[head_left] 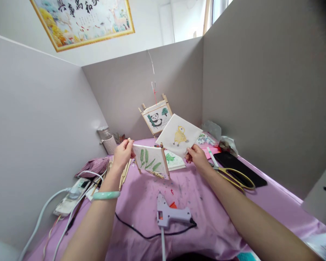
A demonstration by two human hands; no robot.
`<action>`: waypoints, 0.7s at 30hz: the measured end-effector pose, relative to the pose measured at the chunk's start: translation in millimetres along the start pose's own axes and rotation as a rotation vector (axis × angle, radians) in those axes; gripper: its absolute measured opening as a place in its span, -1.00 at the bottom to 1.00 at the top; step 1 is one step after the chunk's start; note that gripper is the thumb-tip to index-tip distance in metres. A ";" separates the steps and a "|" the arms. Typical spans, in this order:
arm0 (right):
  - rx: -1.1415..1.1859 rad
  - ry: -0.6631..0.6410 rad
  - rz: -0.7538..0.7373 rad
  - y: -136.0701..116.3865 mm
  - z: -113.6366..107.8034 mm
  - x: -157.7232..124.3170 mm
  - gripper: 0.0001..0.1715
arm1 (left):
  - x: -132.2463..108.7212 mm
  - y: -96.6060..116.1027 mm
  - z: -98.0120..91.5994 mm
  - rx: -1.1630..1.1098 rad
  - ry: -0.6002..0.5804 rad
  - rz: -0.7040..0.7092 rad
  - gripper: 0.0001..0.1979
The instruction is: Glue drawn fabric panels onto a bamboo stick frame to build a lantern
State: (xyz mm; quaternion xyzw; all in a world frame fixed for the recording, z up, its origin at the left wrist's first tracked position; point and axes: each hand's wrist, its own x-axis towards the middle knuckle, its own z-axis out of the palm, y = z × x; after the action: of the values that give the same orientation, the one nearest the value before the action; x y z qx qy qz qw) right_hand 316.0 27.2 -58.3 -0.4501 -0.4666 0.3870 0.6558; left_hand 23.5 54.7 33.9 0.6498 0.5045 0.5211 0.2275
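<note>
Pinched in my left hand (pixel 122 154) is the upper left corner of a wooden stick frame with a white panel (pixel 152 156) that bears green leaf drawings. My right hand (pixel 197 157) grips the lower corner of a white square card (pixel 176 137) with a yellow chick drawn on it. The card is tilted and hangs above and right of the framed panel, its lower left part near the frame's top. Behind them, another white card (pixel 175 159) with a green drawing lies on the cloth. A lilac glue gun (pixel 170 216) lies between my forearms.
A panda lantern (pixel 158 121) hangs by a wire at the back. Gold-handled scissors (pixel 232 177) and a black slab (pixel 247 172) lie right. Left are wooden sticks (pixel 125 174), a power strip (pixel 69 203) and cables. Grey partitions (pixel 152 79) enclose the purple cloth (pixel 141 203).
</note>
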 end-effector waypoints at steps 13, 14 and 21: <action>-0.361 -0.041 -0.171 -10.8 -47.2 21.8 -0.78 | 12.4 1.6 7.8 -0.003 -0.040 -0.038 -0.65; -0.364 -0.062 -0.173 -9.4 -46.3 21.7 -0.77 | 13.4 1.2 8.5 0.002 -0.037 -0.036 -0.65; -0.380 -0.156 -0.181 4.5 -39.9 26.1 -0.75 | 13.6 0.1 13.6 0.066 0.006 0.028 -0.64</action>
State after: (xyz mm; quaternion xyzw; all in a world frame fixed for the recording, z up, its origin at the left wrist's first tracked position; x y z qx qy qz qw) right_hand 360.9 43.5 -62.0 -0.4906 -0.6187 0.2654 0.5532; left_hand 35.2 70.0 35.3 0.6622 0.5130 0.5093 0.1973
